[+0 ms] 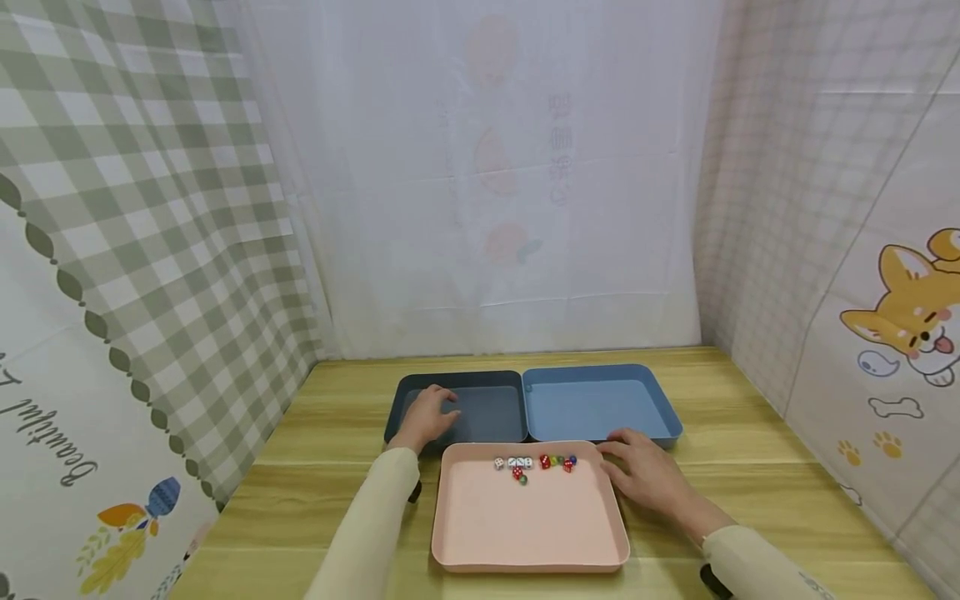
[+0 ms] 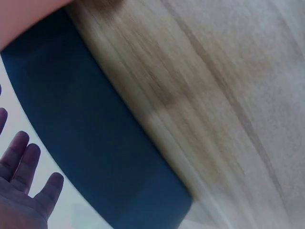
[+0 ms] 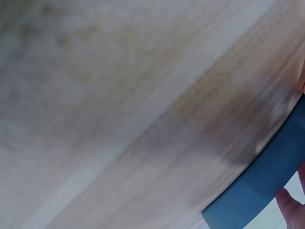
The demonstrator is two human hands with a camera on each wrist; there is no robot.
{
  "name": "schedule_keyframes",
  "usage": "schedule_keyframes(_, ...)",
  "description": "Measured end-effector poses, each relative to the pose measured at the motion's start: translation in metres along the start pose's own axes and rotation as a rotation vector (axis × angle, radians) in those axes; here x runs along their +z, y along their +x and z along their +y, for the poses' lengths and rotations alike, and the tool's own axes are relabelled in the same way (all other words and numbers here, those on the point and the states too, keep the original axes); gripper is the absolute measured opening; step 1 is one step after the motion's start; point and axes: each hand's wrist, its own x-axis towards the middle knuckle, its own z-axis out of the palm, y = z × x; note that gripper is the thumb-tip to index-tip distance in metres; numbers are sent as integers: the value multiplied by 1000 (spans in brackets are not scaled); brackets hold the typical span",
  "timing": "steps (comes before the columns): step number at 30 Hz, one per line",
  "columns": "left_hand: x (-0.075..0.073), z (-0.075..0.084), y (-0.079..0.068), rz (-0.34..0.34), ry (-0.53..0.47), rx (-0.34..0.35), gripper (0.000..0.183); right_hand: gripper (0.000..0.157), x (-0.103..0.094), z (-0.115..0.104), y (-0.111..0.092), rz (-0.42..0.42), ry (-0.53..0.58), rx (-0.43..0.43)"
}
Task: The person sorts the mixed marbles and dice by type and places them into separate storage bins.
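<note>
"Dice [image 1: 521,463] and marbles [image 1: 573,459], where?"
"Pink tray [image 1: 528,533], towards its far edge; its rim probably keeps them from rolling off (marbles especially)."
"Left hand [image 1: 427,417]?"
"Over the dark tray [image 1: 487,412], fingers loosely spread, nothing visible in it."
"Right hand [image 1: 648,475]?"
"Beside the pink tray's far right corner, fingers relaxed and parted, apparently holding nothing; contact, I can't tell."
"In the way?"
"Raised rims, on the blue tray [image 1: 600,408] too."

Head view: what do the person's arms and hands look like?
Pale cream left sleeve and right sleeve, both long; a small grey marking on the right one. Left hand and right hand bare, no gloves. Small black piece beside each sleeve, details unclear.
</note>
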Motion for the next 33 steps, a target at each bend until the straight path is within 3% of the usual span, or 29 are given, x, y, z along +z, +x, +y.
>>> schedule_keyframes(20,-8,25,-23,-106,-19,236,30,24,-1,-4,2,6,3,-8)
schedule_keyframes(33,2,34,-37,-131,28,346,26,25,1,1,0,1,0,6)
